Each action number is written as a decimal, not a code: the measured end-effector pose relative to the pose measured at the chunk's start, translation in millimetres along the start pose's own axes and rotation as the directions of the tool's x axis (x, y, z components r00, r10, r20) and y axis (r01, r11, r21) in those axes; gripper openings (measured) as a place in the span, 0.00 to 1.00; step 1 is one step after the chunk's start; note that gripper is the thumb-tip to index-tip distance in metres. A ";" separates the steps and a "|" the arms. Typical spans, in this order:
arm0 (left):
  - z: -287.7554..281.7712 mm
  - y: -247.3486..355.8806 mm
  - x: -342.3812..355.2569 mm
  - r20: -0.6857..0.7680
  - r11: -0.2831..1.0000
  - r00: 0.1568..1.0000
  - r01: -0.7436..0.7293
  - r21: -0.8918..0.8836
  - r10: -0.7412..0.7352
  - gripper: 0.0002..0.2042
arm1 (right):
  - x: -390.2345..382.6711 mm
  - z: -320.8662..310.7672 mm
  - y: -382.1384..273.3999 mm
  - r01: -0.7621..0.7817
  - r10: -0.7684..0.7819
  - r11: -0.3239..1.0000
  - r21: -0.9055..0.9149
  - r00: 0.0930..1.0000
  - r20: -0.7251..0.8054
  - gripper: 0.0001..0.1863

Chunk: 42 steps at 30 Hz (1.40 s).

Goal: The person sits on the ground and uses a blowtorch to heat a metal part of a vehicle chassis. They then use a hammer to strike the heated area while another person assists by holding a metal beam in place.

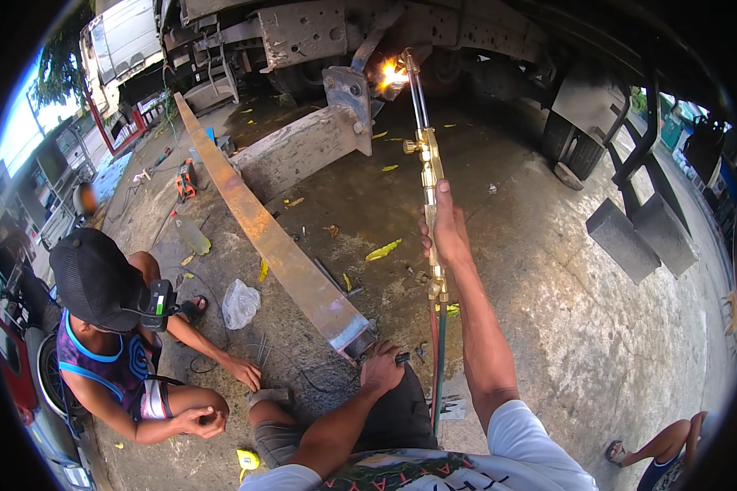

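My right hand (445, 229) is wrapped round the brass handle of a gas cutting torch (430, 168). The torch points away from me, and an orange flame (391, 75) burns beside its head, near a steel bracket plate (345, 102) under a truck. A red and a green hose run from its near end down past my leg. My left hand (382, 368) is closed at my knee, and a small dark object I cannot identify sticks out of it. Beside that hand lies the near end of a long rusty steel beam (266, 233).
On the left a person in a black cap (98, 278) squats, one hand near the ground. A plastic bag (240, 304), a bottle (191, 234), an orange-and-black tool (186, 180) and a yellow tape measure (247, 461) lie about. Truck wheels (573, 143) stand right; another person sits lower right.
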<state>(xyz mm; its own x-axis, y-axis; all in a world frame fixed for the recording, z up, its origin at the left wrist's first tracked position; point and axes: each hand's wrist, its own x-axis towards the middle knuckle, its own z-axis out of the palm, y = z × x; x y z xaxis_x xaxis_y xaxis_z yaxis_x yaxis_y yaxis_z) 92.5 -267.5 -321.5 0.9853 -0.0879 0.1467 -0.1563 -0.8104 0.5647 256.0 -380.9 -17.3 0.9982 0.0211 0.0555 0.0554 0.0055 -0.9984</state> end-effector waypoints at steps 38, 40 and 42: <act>1.4 -2.0 0.6 0.022 1.000 0.999 0.026 -0.009 -0.026 0.16 | 2.3 8.6 8.5 -0.041 0.029 0.988 0.149 0.996 0.079 0.41; 0.3 -2.0 1.3 0.045 1.000 0.999 0.030 -0.001 -0.030 0.16 | 2.7 8.1 9.8 -0.040 0.026 0.986 0.164 0.996 0.087 0.41; 0.6 -2.5 1.5 0.053 0.999 0.998 0.039 -0.010 -0.038 0.17 | 3.1 8.3 10.3 -0.035 0.020 0.986 0.164 0.996 0.092 0.41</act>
<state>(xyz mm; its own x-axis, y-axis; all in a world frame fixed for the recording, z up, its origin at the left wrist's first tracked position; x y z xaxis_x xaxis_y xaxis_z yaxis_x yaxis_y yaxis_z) 94.4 -265.9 -323.1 0.9928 -0.0873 0.0817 -0.1186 -0.8075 0.5779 259.5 -372.5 -27.4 0.9930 0.1128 0.0354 0.0160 0.1685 -0.9856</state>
